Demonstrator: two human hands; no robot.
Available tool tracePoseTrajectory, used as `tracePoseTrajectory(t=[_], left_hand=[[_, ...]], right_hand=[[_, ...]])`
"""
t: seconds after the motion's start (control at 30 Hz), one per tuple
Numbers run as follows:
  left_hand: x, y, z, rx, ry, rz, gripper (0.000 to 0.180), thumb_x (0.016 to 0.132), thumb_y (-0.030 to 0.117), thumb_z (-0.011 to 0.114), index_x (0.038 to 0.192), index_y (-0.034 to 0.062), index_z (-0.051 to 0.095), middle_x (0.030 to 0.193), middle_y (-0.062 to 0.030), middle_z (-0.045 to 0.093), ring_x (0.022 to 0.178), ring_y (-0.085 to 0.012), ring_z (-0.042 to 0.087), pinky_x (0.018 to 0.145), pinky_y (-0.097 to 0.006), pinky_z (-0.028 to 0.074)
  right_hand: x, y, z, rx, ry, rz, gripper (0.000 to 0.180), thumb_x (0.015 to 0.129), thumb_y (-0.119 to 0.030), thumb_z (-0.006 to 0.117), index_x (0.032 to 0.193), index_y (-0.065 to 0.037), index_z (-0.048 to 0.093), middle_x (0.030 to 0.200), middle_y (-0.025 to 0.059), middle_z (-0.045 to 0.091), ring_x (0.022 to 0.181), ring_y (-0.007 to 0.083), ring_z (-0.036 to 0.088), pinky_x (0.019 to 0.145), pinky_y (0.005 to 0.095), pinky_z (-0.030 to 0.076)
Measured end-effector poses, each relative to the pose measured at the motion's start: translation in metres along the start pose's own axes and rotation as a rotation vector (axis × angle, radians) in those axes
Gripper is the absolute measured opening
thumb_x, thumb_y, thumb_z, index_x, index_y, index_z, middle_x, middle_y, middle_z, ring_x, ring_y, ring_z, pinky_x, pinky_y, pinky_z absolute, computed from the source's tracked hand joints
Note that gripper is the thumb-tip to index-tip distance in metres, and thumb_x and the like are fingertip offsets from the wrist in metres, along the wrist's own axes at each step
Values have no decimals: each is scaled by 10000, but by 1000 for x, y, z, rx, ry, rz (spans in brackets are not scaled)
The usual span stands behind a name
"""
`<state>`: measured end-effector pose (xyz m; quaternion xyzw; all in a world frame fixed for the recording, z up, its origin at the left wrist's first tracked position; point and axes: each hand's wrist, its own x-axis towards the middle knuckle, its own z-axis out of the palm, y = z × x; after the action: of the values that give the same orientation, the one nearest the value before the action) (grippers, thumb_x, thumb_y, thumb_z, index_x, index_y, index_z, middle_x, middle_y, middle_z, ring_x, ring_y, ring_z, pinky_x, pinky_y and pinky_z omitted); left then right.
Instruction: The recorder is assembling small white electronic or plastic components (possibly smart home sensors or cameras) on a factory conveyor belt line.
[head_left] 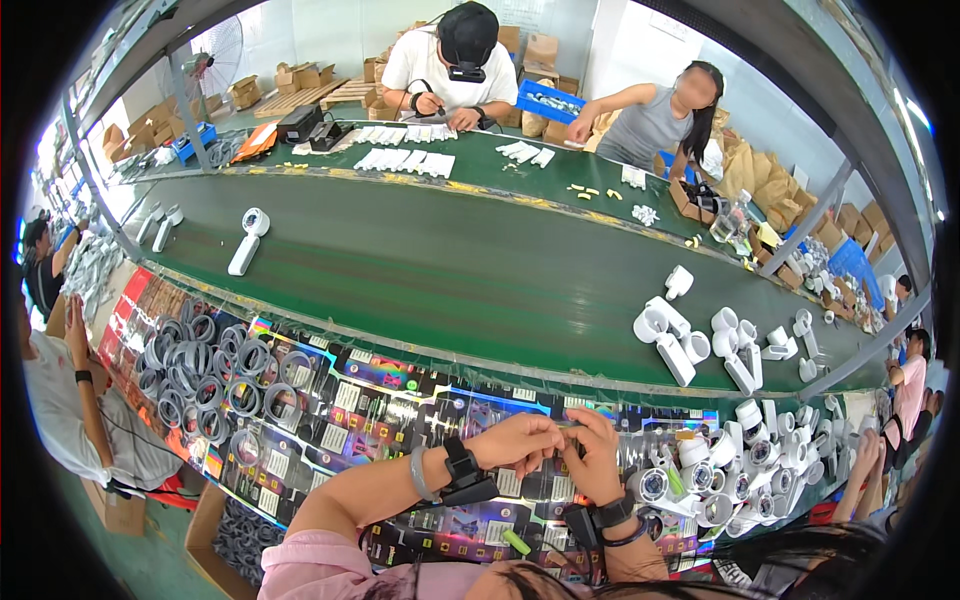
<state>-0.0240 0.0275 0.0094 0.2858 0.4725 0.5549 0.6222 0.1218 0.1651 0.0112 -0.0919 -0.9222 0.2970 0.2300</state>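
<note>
Workshop line, head view: long dark-green conveyor belt (pixel 420 270) running between two rows of seated workers, cardboard boxes stacked along the far wall.

Near bench: glossy, multicoloured printed sheet covering (pixel 400 385) over the worktop, likely there to protect it.

Left hand (pixel 518 440) and right hand (pixel 592 455): both raised just above the bench, fingertips meeting and pinched on a very small pale part (pixel 562 428) held between them; what kind of part it is cannot be told. Each wrist carries a black strapped device.

Stock to the left: heap of grey plastic rings (pixel 205 375), within reach of the left arm.

Stock to the right: cluster of white cylindrical plastic housings (pixel 740 470), some showing a round lens-like face, crowded just beside the right hand.

Loose item: small green stick-shaped piece (pixel 516 542) on the sheet near the wearer's body.

On the belt: white handheld fan-shaped units (pixel 247 240) to the left, well apart; more white plastic housings (pixel 700 340) grouped to the right.

Opposite side: person in a white shirt (pixel 450 70) working over rows of white flat pieces (pixel 405 160).
</note>
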Motion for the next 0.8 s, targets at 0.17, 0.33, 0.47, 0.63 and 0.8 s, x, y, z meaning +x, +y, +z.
tracePoseTrajectory(t=[0.17, 0.33, 0.47, 0.63, 0.8], left_hand=[[0, -1, 0, 1, -5, 9, 236, 1005, 219, 481, 1035, 1, 567, 819, -13, 520, 538, -64, 568, 420, -203, 514], [0, -1, 2, 19, -9, 0, 245, 1007, 231, 481, 1033, 3, 567, 816, -13, 521, 530, -65, 567, 417, -203, 511], [-2, 0, -1, 5, -9, 4, 234, 1007, 219, 477, 1032, 4, 566, 814, -15, 521, 533, -66, 568, 419, -204, 512], [-3, 3, 0, 18, -21, -12, 220, 1006, 209, 476, 1026, 8, 566, 820, -19, 530, 535, -68, 572, 425, -208, 514], [-1, 0, 1, -3, -14, 2, 206, 1005, 192, 474, 1031, 7, 560, 831, -20, 534, 534, -70, 572, 429, -209, 517]], right_hand=[[-1, -1, -1, -6, 0, 1, 158, 754, -54, 671, 902, -110, 672, 1231, 49, 591, 1223, 295, 488, 991, 457, 323], [-3, 1, -1, 8, 1, 11, 160, 751, -50, 670, 899, -109, 672, 1230, 53, 592, 1222, 299, 488, 996, 459, 318], [-1, -3, 1, 0, -2, 18, 156, 751, -53, 669, 897, -108, 673, 1230, 55, 593, 1225, 300, 486, 1003, 457, 311], [-2, -2, 0, 1, -6, 24, 159, 751, -56, 668, 902, -104, 674, 1236, 56, 592, 1227, 301, 486, 1004, 451, 311], [-2, -1, -1, 3, -5, 16, 158, 752, -56, 668, 902, -104, 674, 1241, 52, 591, 1231, 297, 486, 999, 450, 315]])
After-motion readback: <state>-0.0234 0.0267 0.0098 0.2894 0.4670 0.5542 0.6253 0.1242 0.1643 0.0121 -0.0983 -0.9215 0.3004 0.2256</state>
